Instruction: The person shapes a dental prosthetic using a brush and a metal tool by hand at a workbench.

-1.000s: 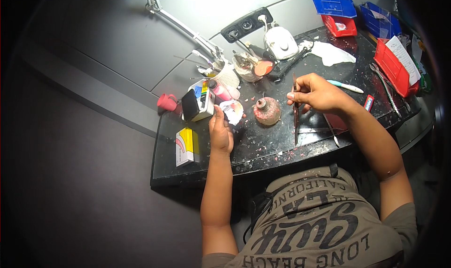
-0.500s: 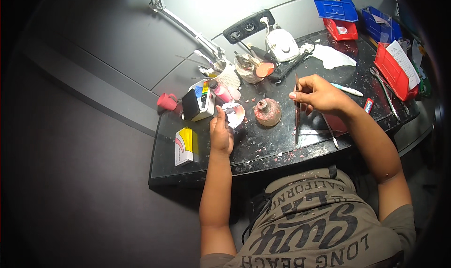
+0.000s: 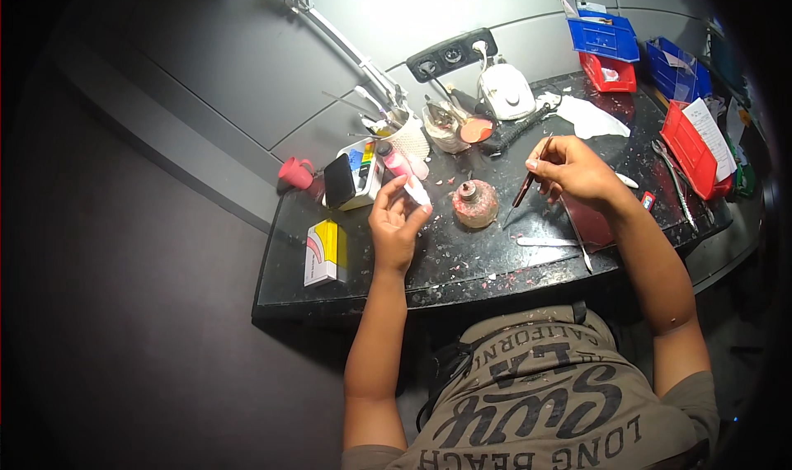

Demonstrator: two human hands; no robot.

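Observation:
Between the thumb and fingers of my left hand (image 3: 393,229) is a white dental model (image 3: 417,192) with pink on it, turned edge-on. My right hand (image 3: 573,171) is closed in a pen-like grip on a thin dark wax carving tool (image 3: 522,188), its tip slanting down to the left. The tip ends just above the black table, right of a round spirit burner (image 3: 475,206) spattered with pink. That burner stands between my two hands, and I see no flame on it. Below my right hand lies a flat metal spatula (image 3: 546,242).
Behind stand a pink bottle (image 3: 396,161), a tool-filled holder (image 3: 410,140) and a white device (image 3: 506,92). A yellow-and-white box (image 3: 322,253) is at left. A dark red sheet (image 3: 587,223) lies at right, near a red bin (image 3: 689,148). Pink and white crumbs litter the table.
My left hand has raised and tilted the dental model, so its inside face no longer shows. The tool in my right hand has gone from upright to slanted, its tip nearer the burner.

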